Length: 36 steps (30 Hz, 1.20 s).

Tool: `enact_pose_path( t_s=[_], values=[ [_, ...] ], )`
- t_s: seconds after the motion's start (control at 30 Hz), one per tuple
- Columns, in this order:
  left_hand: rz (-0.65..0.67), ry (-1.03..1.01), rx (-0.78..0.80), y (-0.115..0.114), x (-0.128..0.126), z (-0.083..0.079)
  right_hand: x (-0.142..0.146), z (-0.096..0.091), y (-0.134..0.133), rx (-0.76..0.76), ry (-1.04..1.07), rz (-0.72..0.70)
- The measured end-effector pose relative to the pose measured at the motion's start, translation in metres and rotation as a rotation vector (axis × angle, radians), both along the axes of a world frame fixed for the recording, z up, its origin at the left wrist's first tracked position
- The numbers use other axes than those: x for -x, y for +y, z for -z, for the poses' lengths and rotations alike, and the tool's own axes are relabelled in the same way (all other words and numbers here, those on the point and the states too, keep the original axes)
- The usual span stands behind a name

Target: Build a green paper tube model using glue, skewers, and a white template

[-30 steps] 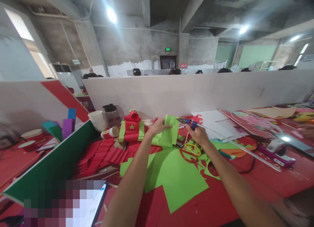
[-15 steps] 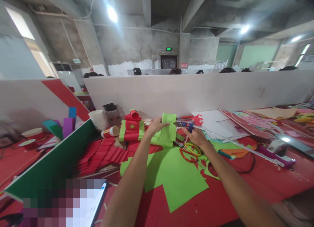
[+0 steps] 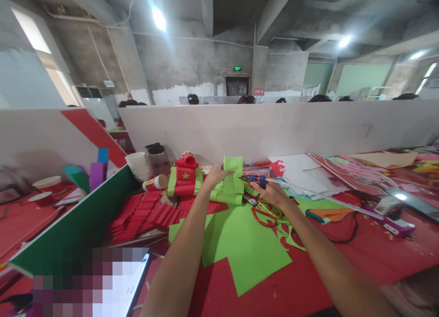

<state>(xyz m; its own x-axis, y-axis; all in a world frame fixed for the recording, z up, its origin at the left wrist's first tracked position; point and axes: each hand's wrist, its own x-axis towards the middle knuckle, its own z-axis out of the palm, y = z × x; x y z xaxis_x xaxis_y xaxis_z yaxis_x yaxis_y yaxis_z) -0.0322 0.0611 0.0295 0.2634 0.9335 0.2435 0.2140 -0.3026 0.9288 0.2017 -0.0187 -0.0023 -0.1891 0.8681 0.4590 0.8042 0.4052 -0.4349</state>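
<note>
My left hand (image 3: 216, 175) is closed on the edge of a folded light-green craft sheet piece (image 3: 233, 182), which stands up near the white partition. In my right hand (image 3: 272, 192) is a blue glue gun (image 3: 259, 181), its nozzle at the right edge of the green piece. A long clear glue stick (image 3: 322, 197) runs out of the gun's back toward the right. Below the hands lies a large flat green sheet (image 3: 243, 248). Scissors with red and yellow handles (image 3: 265, 216) rest under my right hand. Left of my left hand stands a red-and-green model with a star (image 3: 185, 176).
Folded red strips (image 3: 144, 216) lie at left beside a green divider board (image 3: 75, 221). Paper cups (image 3: 137, 165) and a dark-lidded jar (image 3: 157, 158) stand by the white partition (image 3: 212, 129). A purple device (image 3: 394, 225) and white sheets (image 3: 298, 171) are at right.
The glue gun's nozzle has shifted slightly left and down along the green piece's edge. The green piece has moved slightly left and tilted a little in my left hand.
</note>
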Motion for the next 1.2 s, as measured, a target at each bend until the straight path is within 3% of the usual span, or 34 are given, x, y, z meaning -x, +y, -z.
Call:
enact_pose_path(
  t_s=[0.23,0.7,1.2],
  values=[
    [-0.025,0.027,-0.032,0.003,0.004,0.001,0.002,-0.001,-0.002,-0.129,0.026,-0.037],
    [0.03,-0.008,-0.014,0.006,0.001,0.005,0.001,-0.001,0.001,-0.101,-0.001,0.008],
    [-0.017,-0.055,-0.053,0.017,0.009,0.014,0.003,-0.002,-0.002,0.066,-0.076,0.021]
  ],
)
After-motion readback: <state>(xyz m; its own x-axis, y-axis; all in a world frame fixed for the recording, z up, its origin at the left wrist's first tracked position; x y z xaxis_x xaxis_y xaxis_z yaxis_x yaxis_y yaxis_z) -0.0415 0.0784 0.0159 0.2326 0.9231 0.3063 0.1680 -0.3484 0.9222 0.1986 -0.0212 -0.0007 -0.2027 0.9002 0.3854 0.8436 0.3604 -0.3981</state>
